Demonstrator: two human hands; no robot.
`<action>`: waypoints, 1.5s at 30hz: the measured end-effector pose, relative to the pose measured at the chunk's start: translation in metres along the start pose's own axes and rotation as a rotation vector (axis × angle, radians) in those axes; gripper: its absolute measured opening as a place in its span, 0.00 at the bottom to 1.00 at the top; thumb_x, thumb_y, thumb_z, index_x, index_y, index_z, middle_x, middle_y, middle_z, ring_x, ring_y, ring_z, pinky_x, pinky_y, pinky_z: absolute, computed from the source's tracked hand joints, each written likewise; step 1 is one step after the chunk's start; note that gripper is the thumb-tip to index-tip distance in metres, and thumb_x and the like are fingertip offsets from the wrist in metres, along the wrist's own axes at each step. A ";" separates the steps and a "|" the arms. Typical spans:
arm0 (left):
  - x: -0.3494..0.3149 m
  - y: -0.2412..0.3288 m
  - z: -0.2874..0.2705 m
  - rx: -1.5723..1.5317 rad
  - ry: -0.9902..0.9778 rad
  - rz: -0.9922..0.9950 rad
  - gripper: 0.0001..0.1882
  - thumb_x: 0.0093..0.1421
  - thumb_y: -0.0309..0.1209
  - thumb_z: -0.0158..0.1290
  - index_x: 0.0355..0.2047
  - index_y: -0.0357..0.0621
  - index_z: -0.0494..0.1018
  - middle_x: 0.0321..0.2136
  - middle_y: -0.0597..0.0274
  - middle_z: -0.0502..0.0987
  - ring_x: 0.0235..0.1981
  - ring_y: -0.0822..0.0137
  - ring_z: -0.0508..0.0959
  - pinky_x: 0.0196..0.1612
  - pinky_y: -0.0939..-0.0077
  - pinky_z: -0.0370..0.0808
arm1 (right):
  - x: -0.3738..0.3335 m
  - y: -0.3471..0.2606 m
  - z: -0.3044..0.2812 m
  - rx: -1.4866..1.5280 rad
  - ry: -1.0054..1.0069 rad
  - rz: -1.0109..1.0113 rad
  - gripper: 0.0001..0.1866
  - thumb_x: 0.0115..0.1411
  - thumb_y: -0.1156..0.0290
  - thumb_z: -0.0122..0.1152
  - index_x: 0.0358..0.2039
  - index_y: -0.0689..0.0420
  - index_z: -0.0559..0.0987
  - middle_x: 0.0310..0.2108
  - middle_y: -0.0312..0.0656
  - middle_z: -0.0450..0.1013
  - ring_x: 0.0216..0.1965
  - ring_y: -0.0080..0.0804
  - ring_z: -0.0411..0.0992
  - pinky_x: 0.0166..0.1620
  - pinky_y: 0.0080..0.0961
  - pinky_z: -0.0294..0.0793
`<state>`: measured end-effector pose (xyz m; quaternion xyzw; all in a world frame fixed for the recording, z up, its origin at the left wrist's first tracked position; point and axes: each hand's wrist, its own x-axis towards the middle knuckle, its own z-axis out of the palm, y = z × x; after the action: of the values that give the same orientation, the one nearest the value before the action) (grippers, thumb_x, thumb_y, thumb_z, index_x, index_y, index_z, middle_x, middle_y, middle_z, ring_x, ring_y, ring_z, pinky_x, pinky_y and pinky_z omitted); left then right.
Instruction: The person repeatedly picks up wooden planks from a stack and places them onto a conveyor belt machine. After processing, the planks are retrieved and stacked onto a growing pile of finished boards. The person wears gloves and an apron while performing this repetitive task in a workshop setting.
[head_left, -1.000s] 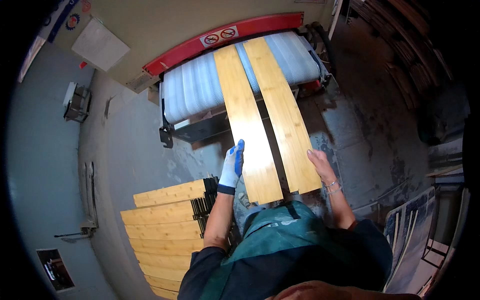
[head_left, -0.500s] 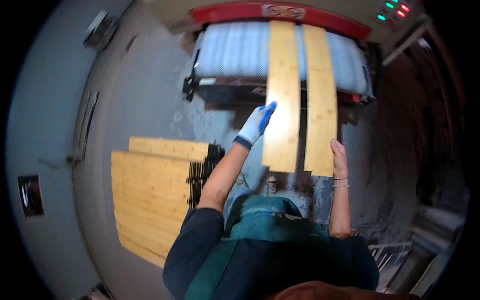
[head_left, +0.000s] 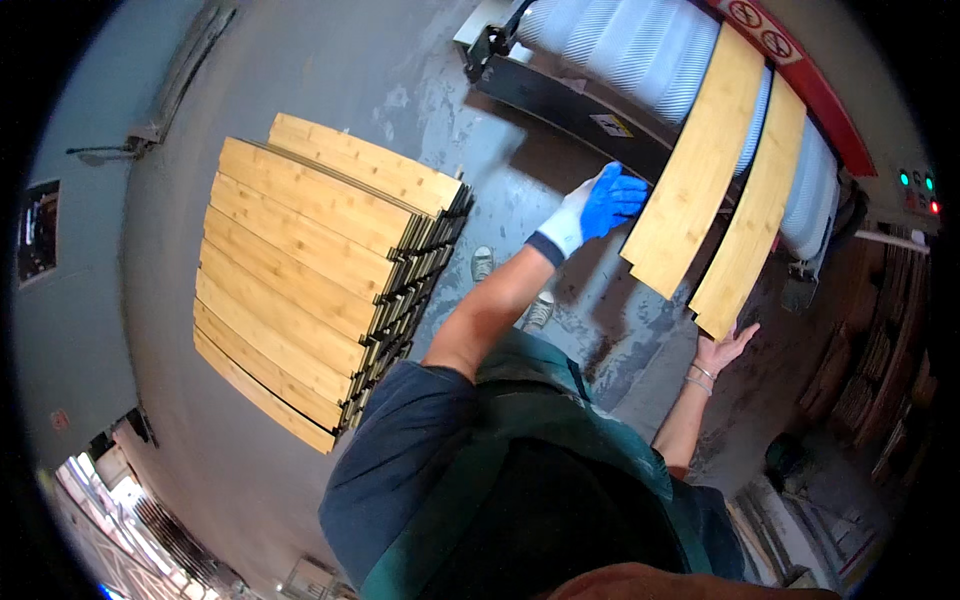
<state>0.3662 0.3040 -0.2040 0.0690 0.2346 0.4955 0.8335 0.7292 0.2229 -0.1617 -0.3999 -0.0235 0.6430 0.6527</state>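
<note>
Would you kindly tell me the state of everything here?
Conveyor belt: partly covered
Left plank: near end overhanging the belt
Right plank: likewise overhanging
Left hand: gloved, open, beside left plank
Right hand: bare, open, at right plank's near end
Stacked planks: lying flat
Panel lights: lit, green and red

Laid side by side across the pale ribbed belt [head_left: 620, 50]: a left plank [head_left: 700, 165] and a right plank [head_left: 757, 200], both long, flat, honey-yellow wood with small darker grain marks. Roughly parallel, with a narrow gap between. Far ends near the belt's back edge; near ends well past its front edge, overhanging, with a small step cut at the left corner of each.
</note>
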 end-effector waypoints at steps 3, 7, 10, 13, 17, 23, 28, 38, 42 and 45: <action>-0.054 -0.012 -0.064 -0.052 0.088 0.148 0.29 0.69 0.53 0.41 0.55 0.39 0.69 0.54 0.48 0.72 0.56 0.56 0.73 0.58 0.61 0.69 | 0.043 0.040 -0.052 0.084 -0.015 -0.032 0.30 0.64 0.50 0.52 0.56 0.63 0.72 0.55 0.47 0.72 0.55 0.43 0.70 0.58 0.43 0.68; -0.117 -0.014 -0.179 0.310 0.691 0.077 0.24 0.70 0.43 0.41 0.58 0.41 0.66 0.53 0.50 0.72 0.53 0.58 0.74 0.54 0.65 0.71 | 0.105 0.143 -0.143 0.073 -0.112 0.471 0.22 0.66 0.60 0.47 0.53 0.62 0.74 0.52 0.48 0.74 0.53 0.45 0.72 0.55 0.43 0.71; -0.151 -0.020 -0.256 0.717 0.995 0.261 0.28 0.68 0.47 0.44 0.58 0.38 0.66 0.50 0.44 0.73 0.50 0.54 0.75 0.53 0.65 0.70 | 0.075 0.266 0.003 -0.660 -0.045 0.728 0.19 0.68 0.60 0.49 0.49 0.63 0.74 0.46 0.46 0.77 0.46 0.42 0.76 0.47 0.34 0.77; -0.163 -0.005 -0.277 0.704 1.114 0.295 0.30 0.66 0.50 0.44 0.57 0.36 0.66 0.50 0.40 0.74 0.51 0.50 0.74 0.55 0.64 0.68 | 0.090 0.371 0.063 -1.051 -0.230 0.710 0.16 0.67 0.62 0.53 0.45 0.63 0.74 0.41 0.47 0.78 0.37 0.35 0.78 0.40 0.29 0.79; -0.169 0.030 -0.255 0.628 1.144 0.296 0.28 0.67 0.47 0.44 0.55 0.34 0.67 0.52 0.38 0.72 0.53 0.46 0.73 0.56 0.63 0.67 | 0.112 0.496 0.116 -1.432 -0.560 0.461 0.21 0.61 0.56 0.63 0.41 0.63 0.75 0.36 0.46 0.78 0.34 0.33 0.77 0.36 0.30 0.77; -0.158 0.022 -0.279 0.589 1.135 0.331 0.27 0.67 0.46 0.44 0.55 0.34 0.68 0.57 0.35 0.67 0.59 0.43 0.66 0.61 0.64 0.63 | 0.107 0.610 0.178 -1.888 -1.034 0.120 0.31 0.50 0.46 0.69 0.38 0.65 0.75 0.32 0.51 0.76 0.34 0.44 0.76 0.40 0.37 0.74; -0.139 0.027 -0.294 0.515 1.046 0.308 0.31 0.68 0.48 0.44 0.60 0.35 0.63 0.60 0.42 0.66 0.61 0.49 0.66 0.63 0.69 0.61 | 0.108 0.641 0.203 -2.178 -1.142 0.020 0.33 0.51 0.39 0.66 0.29 0.64 0.74 0.32 0.58 0.75 0.36 0.56 0.75 0.41 0.45 0.73; -0.212 -0.012 -0.270 -0.271 0.645 0.230 0.29 0.70 0.50 0.40 0.57 0.36 0.68 0.52 0.51 0.74 0.50 0.59 0.75 0.54 0.67 0.72 | 0.120 0.513 0.239 -1.903 -1.350 0.544 0.31 0.54 0.53 0.70 0.48 0.66 0.73 0.40 0.45 0.76 0.41 0.28 0.72 0.45 0.26 0.73; -0.203 -0.009 -0.255 -0.606 0.419 0.380 0.38 0.66 0.60 0.38 0.64 0.42 0.59 0.62 0.49 0.64 0.59 0.51 0.68 0.60 0.53 0.65 | 0.060 0.404 0.257 -1.896 -1.256 0.674 0.31 0.53 0.52 0.72 0.46 0.65 0.74 0.33 0.42 0.77 0.36 0.26 0.74 0.39 0.25 0.74; -0.212 0.037 -0.199 -0.824 0.370 0.432 0.38 0.64 0.62 0.37 0.65 0.50 0.59 0.61 0.53 0.65 0.62 0.50 0.64 0.65 0.52 0.59 | 0.010 0.332 0.252 -1.922 -1.300 0.497 0.29 0.51 0.49 0.72 0.37 0.65 0.77 0.27 0.42 0.76 0.28 0.29 0.74 0.32 0.26 0.73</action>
<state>0.1613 0.1173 -0.2982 -0.3079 0.1438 0.7122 0.6142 0.3214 0.3072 -0.1786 -0.3180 -0.7456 0.5531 -0.1924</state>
